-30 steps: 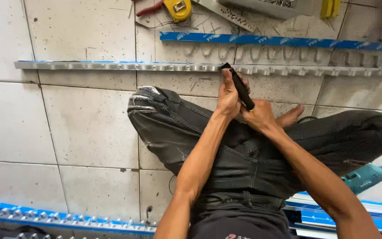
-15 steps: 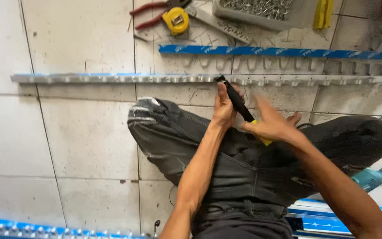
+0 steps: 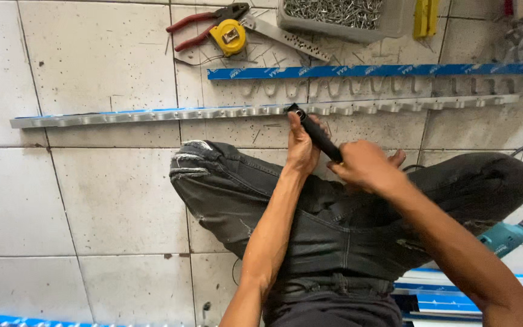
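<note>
Black tool (image 3: 316, 134) sits between both hands, slanted: top end up-left at the rail (image 3: 152, 114), lower end down-right into the R hand. Held over the lap, above the dark jeans (image 3: 334, 230).

L hand (image 3: 301, 148): fingers curled round the tool's upper part, thumb lying up along the shaft. Closed grip, no gap visible.

R hand (image 3: 364, 166): fist closed over the lower end, back of hand to cam. Fingertips hidden underneath, so can't tell how tight. One fingertip pokes out at far side.

Hard to make out: the tool's lower half is covered by the R hand, so the type is unclear; only a black round shaft w/ a blunt cap end shows. Top end overlaps the rail's edge, can't tell if touching or just in front.

L→R on the tiled floor: long notched alu rail w/ blue film runs across just beyond the knees. Above it red pliers (image 3: 204, 27), yellow tape measure (image 3: 228, 35), a perforated metal strip (image 3: 286, 37). Then a tray of screws (image 3: 334, 15), cut off at top edge. Blue-film profile (image 3: 364, 71) parallel to the rail, further back. Teal drill (image 3: 506, 236) far R by the knee, partly hidden by the leg. More blue-film profiles (image 3: 455, 297) bottom R, cut off.
</note>
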